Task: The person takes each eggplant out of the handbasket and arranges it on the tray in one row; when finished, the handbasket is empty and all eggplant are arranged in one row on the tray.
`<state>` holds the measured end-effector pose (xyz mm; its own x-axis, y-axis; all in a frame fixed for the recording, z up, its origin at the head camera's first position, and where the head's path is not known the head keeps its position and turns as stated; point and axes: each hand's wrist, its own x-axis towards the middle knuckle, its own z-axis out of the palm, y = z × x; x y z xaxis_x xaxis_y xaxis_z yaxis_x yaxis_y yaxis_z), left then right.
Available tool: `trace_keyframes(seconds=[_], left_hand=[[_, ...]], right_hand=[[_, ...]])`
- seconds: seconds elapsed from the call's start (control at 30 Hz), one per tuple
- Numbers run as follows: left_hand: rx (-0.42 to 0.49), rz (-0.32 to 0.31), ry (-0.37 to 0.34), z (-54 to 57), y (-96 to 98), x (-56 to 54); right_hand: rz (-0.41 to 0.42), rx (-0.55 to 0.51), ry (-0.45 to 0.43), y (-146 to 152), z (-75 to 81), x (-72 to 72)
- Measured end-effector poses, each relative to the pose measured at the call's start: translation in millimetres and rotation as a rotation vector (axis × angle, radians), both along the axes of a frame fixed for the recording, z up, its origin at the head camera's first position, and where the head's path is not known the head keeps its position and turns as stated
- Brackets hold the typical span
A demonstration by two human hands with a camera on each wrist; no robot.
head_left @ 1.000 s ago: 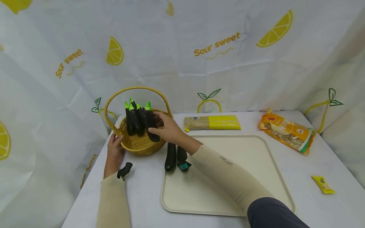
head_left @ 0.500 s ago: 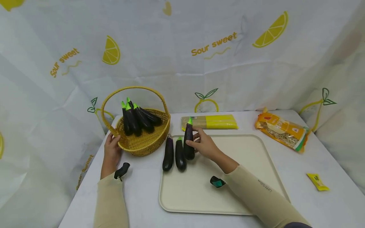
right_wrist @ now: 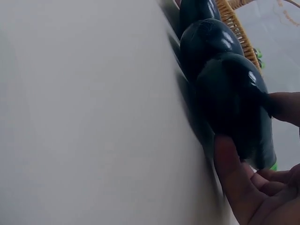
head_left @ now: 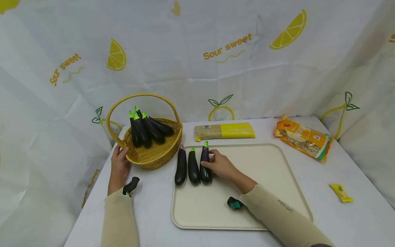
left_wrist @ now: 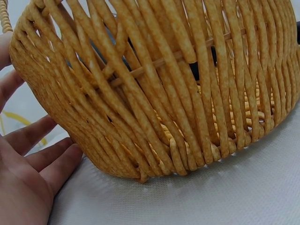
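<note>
My right hand (head_left: 223,165) grips a dark eggplant (head_left: 205,168) with a green stem, low over the beige tray (head_left: 247,219). In the right wrist view thumb and fingers reach round this eggplant (right_wrist: 229,93). Two more eggplants lie to its left, a middle one (head_left: 193,168) and an outer one (head_left: 181,168), side by side along the tray's left edge. At the far left my left hand (head_left: 120,163) holds the side of a wicker basket (head_left: 157,156), its fingers against the woven wall (left_wrist: 154,93) in the left wrist view. Several eggplants (head_left: 143,132) lean inside the basket.
Behind the tray lies a yellow noodle packet (head_left: 225,131). An orange snack bag (head_left: 303,139) is at the back right, and a small yellow sachet (head_left: 340,192) at the right. A printed white curtain (head_left: 185,61) hangs behind the table.
My right hand has carried an eggplant from the basket rightward and down to the tray, beside the other two. My left hand has stayed on the basket.
</note>
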<state>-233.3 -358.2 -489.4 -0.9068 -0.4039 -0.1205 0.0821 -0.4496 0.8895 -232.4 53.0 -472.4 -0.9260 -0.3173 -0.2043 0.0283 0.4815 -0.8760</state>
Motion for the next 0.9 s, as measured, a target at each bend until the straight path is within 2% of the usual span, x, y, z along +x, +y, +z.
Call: trace_keyframes(seconds=[0.17, 0.33, 0.43, 0.57, 0.73, 0.9], left_hand=[[0.014, 0.001, -0.004, 0.0, 0.0, 2.0], [0.020, 0.008, -0.008, -1.5, 0.2, 2.0], [0.024, 0.010, -0.009, -3.2, 0.5, 1.8], [0.020, 0.003, 0.007, -4.8, 0.5, 1.4], [0.003, 0.001, 0.025, -6.7, 1.9, -0.3], [0.008, -0.012, 0.005, -7.6, 9.6, -1.5]], right_hand=[[0.007, 0.118, 0.065, -5.9, 2.5, -1.2], [0.017, 0.180, 0.090, -6.7, 2.0, -4.4], [0.012, 0.178, 0.117, -5.1, 4.6, -9.6], [0.018, 0.110, 0.171, -10.8, 20.0, -21.8], [0.159, 0.032, 0.242, -40.2, 39.9, -42.1], [0.322, 0.079, 0.302, -81.1, 56.1, -62.2]])
